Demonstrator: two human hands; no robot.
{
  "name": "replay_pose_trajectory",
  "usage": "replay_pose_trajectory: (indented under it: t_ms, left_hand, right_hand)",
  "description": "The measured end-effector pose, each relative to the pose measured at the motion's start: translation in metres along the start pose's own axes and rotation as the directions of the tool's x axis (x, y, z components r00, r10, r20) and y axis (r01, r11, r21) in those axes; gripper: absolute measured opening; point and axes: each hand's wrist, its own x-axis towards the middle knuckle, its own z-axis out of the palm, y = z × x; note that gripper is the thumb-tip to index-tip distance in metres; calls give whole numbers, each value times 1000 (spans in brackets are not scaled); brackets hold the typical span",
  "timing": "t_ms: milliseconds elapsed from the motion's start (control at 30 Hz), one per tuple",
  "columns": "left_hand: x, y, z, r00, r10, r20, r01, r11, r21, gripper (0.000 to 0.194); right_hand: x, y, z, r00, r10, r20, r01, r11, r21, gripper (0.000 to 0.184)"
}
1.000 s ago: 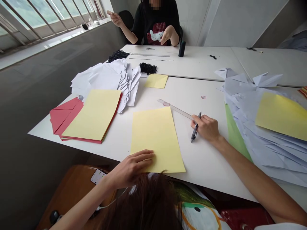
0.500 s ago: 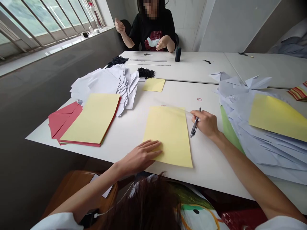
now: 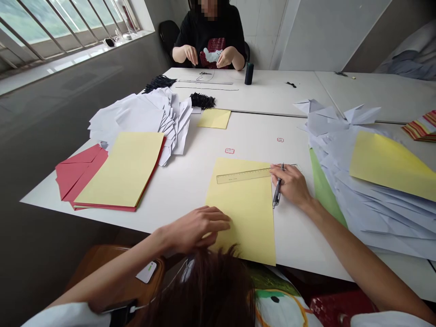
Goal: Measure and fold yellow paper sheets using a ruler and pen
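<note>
Nearby, a stack of pale yellow card over red sheets (image 3: 119, 170) and a heap of folded white paper (image 3: 143, 116) lie on the white surface (image 3: 252, 131) to the left, with a tuft of black fringe (image 3: 202, 100) and a small yellow sheet (image 3: 214, 118) beyond them. To the right rises a pile of pale folded paper (image 3: 371, 209), topped by another yellow sheet (image 3: 391, 165). At the far side, a co-worker (image 3: 209, 38) sits with both hands raised. A large yellow sheet (image 3: 243, 218) lies in front of the person, its lower left corner hidden by their own hair (image 3: 204, 286). A clear ruler (image 3: 243, 175) crosses its upper part. The right hand (image 3: 291, 184) rests on the ruler's right end, its fingers (image 3: 282, 175) closed narrowly around a pen (image 3: 277, 190). The left hand (image 3: 199, 227) is at the sheet's left edge, its fingers loosely curled and empty; blur hides whether they touch the sheet.
</note>
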Motion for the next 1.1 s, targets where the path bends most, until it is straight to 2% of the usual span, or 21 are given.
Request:
replay_pose_trajectory:
  t_ms: [67,133,200,267,367,467,567,667,767,867,967,1100]
  left_hand:
    - [20,-12,-7,997,23,-73,-26,999,-40,40]
    - [42,-25,-6,987,41,-153,-50,997,-53,38]
    - [61,-36,1,985,84,-154,-86,996,-6,39]
    - [74,-44,11,986,125,-109,-119,991,65,47]
    - [76,-45,24,991,110,-81,-98,985,139,58]
    - [63,-38,31,995,29,-91,-13,984,176,59]
    - [50,-29,33,993,-44,-110,65,979,193,58]
    - [49,-27,31,986,-81,-147,108,977,184,53]
    - [61,-34,26,957,-110,-270,154,977,147,44]
    - [81,-47,21,915,-110,-389,177,974,143,39]
    - [99,-58,19,903,-106,-416,193,966,173,37]
    - [110,-62,25,915,-102,-389,199,956,217,33]
  right_hand:
    - [1,-7,3,1000,-3,30,3,1000,4,22]
    - [1,-11,7,999,18,51,-19,1000,21,22]
    - [1,-10,9,997,49,58,-52,998,46,22]
    - [0,-6,9,994,90,60,-94,994,62,22]
    - [-1,3,9,985,158,66,-162,985,59,25]
    - [0,7,10,980,182,78,-187,981,55,28]
    - [3,5,13,984,158,84,-164,984,68,30]
    - [7,0,14,993,108,48,-112,991,75,29]
    - [11,-8,15,996,88,25,-90,990,105,28]
    - [17,-15,19,992,120,48,-125,981,149,27]
    - [24,-21,27,988,144,63,-152,978,145,25]
    - [27,-26,33,990,126,64,-134,983,129,24]
